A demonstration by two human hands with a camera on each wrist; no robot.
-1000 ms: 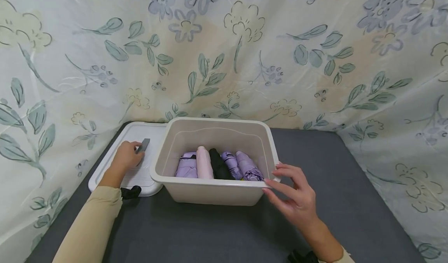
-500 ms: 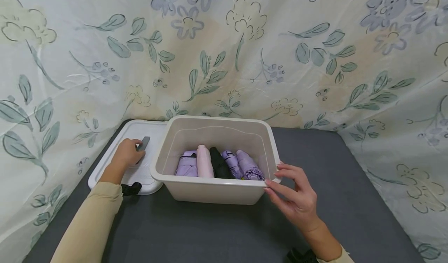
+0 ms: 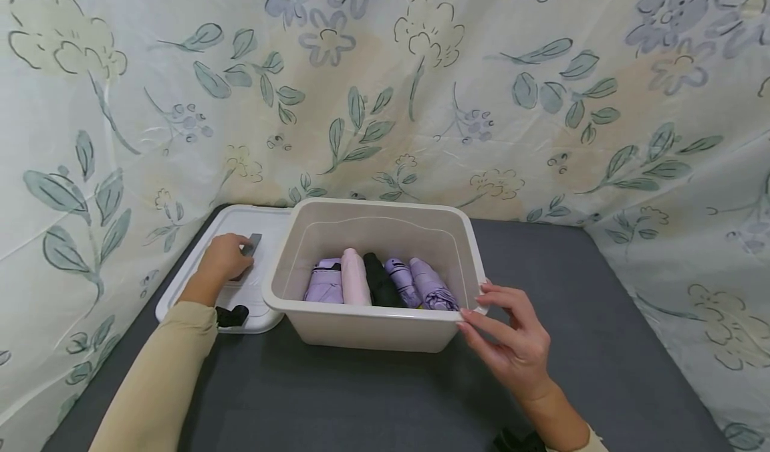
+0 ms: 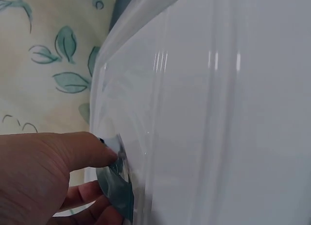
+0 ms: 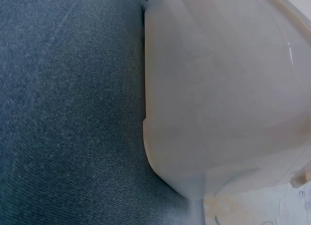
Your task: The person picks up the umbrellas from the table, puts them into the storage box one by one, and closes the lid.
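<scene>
My left hand is over the white lid at the left, its thumb and fingers pinching a grey handle-like piece. In the left wrist view the thumb presses this shiny piece from one side, with curled fingers behind it. My right hand holds the front right corner of a beige storage box, fingertips on the rim and thumb just below it. Inside lie several folded umbrellas: a pink one, a black one and purple ones.
The box and lid stand side by side on a dark grey tabletop, the box overlapping the lid's right edge in the head view. A flowered curtain rises behind the table and along both sides.
The head view has shifted slightly. Both hands keep their holds, the left on the grey piece and the right at the box's corner; the umbrellas lie as before.
</scene>
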